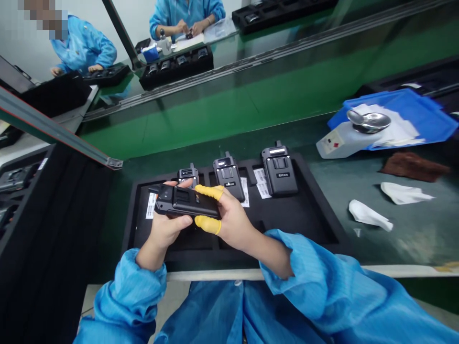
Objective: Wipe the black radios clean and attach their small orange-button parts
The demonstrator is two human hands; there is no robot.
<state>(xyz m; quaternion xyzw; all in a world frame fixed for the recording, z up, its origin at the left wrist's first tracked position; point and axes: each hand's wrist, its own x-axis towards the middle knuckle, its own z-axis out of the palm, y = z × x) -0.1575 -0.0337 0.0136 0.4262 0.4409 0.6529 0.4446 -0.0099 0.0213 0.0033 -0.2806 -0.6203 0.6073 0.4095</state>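
A black two-way radio [186, 202], its stubby antenna to the left, is held between both hands above a black foam tray [322, 224]. My left hand [165, 228] grips the antenna end, thumb along the near side and fingers behind. At the other end my right hand [229, 217] pinches the radio; yellow finger cots cover its thumb and a finger. Behind it in the tray are three more radios: one [188, 175] partly hidden by my hands, a middle one [229, 179], and one marked "Riton" [281, 174] at the right. White label sheets [263, 184] lie beside them.
At the right are a blue bin [430, 114] with white wipes, a dispenser bottle [344, 138] with a metal top, a brown cloth [412, 166] and crumpled white wipes [371, 216]. A metal post [64, 131] stands left. Two co-workers in blue sit beyond the green divider [215, 114].
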